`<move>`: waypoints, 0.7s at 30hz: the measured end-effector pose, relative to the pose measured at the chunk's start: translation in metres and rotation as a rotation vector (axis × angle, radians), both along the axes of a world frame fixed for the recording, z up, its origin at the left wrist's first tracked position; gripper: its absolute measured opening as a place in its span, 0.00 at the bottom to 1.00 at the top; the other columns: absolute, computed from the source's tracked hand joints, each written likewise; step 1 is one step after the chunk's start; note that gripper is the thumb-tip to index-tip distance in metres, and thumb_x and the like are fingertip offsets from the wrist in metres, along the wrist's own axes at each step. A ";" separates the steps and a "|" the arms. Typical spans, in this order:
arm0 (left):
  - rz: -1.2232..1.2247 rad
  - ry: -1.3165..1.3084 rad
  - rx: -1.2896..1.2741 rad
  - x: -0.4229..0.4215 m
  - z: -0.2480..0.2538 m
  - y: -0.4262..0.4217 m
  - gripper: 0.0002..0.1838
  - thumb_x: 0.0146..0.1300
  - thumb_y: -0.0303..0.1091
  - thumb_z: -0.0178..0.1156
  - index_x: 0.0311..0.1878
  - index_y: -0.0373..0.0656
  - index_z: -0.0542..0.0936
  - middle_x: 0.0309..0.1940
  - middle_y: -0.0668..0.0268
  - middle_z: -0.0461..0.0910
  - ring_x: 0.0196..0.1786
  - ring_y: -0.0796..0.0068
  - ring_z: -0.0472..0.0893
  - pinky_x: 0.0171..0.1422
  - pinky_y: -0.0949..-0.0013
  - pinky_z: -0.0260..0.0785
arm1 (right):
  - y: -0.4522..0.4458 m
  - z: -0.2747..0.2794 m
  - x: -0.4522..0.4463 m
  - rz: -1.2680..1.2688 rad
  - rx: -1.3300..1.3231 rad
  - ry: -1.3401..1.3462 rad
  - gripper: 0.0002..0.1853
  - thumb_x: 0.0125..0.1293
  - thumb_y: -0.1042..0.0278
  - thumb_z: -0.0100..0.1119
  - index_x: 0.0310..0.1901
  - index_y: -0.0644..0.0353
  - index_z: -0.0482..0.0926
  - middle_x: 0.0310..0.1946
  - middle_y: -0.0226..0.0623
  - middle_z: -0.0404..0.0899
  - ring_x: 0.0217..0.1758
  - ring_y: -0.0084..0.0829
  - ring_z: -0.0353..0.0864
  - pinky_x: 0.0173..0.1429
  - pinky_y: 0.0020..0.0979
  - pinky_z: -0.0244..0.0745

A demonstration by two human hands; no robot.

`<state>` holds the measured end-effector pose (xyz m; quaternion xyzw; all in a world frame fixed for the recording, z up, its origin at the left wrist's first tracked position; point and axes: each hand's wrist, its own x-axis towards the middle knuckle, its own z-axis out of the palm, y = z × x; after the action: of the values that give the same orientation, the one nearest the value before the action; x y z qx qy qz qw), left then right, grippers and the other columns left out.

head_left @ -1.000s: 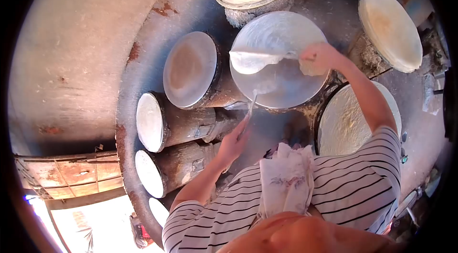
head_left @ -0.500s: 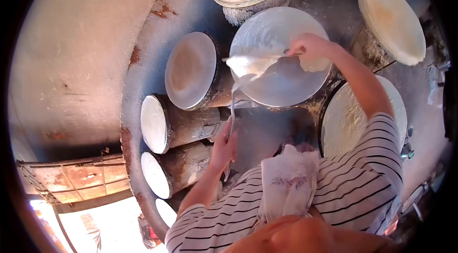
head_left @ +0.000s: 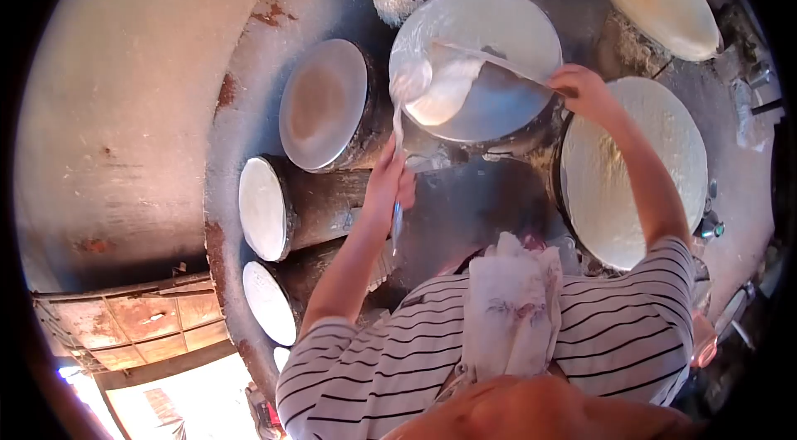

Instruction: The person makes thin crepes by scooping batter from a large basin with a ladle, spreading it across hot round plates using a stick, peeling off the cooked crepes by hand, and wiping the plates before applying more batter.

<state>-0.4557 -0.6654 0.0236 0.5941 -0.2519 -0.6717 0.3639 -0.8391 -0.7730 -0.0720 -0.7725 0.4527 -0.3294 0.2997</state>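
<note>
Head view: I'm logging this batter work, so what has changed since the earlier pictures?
The left hand has moved its ladle from the near edge of the griddle forward to its left side. The right hand has moved out to the right rim, its spreader, earlier straight across, now slanting. Both hands keep their tools; part of the griddle is still bare.

Glare whites out lower-left opening (head_left: 209,390); fisheye bends edges, corners black.

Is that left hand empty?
No, the left hand is wrapped around the handle of a ladle.
</note>
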 end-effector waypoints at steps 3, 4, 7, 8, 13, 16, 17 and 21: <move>0.083 0.180 0.089 -0.004 0.024 -0.023 0.23 0.75 0.36 0.42 0.70 0.72 0.59 0.18 0.77 0.58 0.12 0.87 0.56 0.14 0.81 0.52 | 0.043 0.014 0.018 0.006 -0.268 0.251 0.19 0.44 0.84 0.57 0.41 0.61 0.81 0.43 0.38 0.80 0.47 0.41 0.79 0.49 0.33 0.75; -0.018 0.507 0.101 0.017 0.035 -0.023 0.22 0.75 0.37 0.42 0.69 0.72 0.60 0.19 0.77 0.58 0.12 0.87 0.56 0.14 0.82 0.52 | 0.070 0.021 0.023 -0.004 -0.300 0.361 0.18 0.45 0.84 0.57 0.41 0.61 0.81 0.43 0.38 0.80 0.46 0.40 0.80 0.48 0.32 0.75; -0.231 1.084 0.004 0.088 0.069 -0.007 0.16 0.75 0.39 0.40 0.61 0.70 0.68 0.21 0.76 0.60 0.12 0.88 0.59 0.13 0.83 0.55 | 0.147 -0.023 0.070 -0.354 -0.020 -0.209 0.19 0.49 0.86 0.56 0.45 0.61 0.79 0.45 0.38 0.80 0.46 0.32 0.80 0.45 0.29 0.76; -0.163 1.066 0.005 0.100 0.063 -0.003 0.11 0.75 0.40 0.40 0.55 0.64 0.70 0.20 0.75 0.60 0.11 0.87 0.59 0.13 0.83 0.54 | 0.150 0.002 0.137 -0.396 0.435 -0.751 0.21 0.52 0.86 0.55 0.49 0.61 0.75 0.45 0.39 0.80 0.45 0.25 0.80 0.42 0.25 0.75; -0.131 1.364 0.233 0.143 0.045 -0.022 0.21 0.73 0.47 0.44 0.23 0.48 0.62 0.11 0.75 0.57 0.11 0.85 0.60 0.14 0.80 0.54 | 0.064 -0.055 0.400 -0.542 0.565 -1.096 0.13 0.67 0.69 0.52 0.52 0.59 0.67 0.33 0.34 0.79 0.25 0.20 0.72 0.26 0.24 0.66; -0.070 1.419 0.265 0.167 0.043 -0.003 0.22 0.72 0.48 0.47 0.22 0.48 0.62 0.10 0.76 0.57 0.11 0.86 0.60 0.14 0.80 0.55 | 0.081 -0.075 0.429 -0.834 0.401 -1.154 0.13 0.68 0.67 0.52 0.52 0.57 0.67 0.26 0.29 0.74 0.23 0.17 0.69 0.24 0.23 0.63; -0.022 1.368 0.265 0.171 0.051 -0.002 0.22 0.72 0.48 0.48 0.22 0.48 0.62 0.11 0.76 0.57 0.11 0.86 0.60 0.14 0.80 0.55 | 0.103 -0.075 0.424 -0.819 0.400 -1.217 0.14 0.68 0.67 0.52 0.53 0.56 0.67 0.24 0.26 0.70 0.22 0.17 0.67 0.25 0.23 0.63; -0.205 1.341 0.185 0.183 0.050 -0.009 0.22 0.72 0.46 0.49 0.22 0.47 0.62 0.13 0.75 0.59 0.11 0.87 0.59 0.13 0.81 0.54 | 0.159 -0.044 0.396 -0.935 0.510 -1.243 0.18 0.68 0.67 0.53 0.59 0.49 0.68 0.21 0.24 0.67 0.15 0.15 0.60 0.16 0.22 0.55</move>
<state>-0.2724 -0.6746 0.0732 0.0514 0.0313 -0.9443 0.3236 -0.4427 -0.6137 -0.1163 -0.0882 0.5403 -0.6755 0.4939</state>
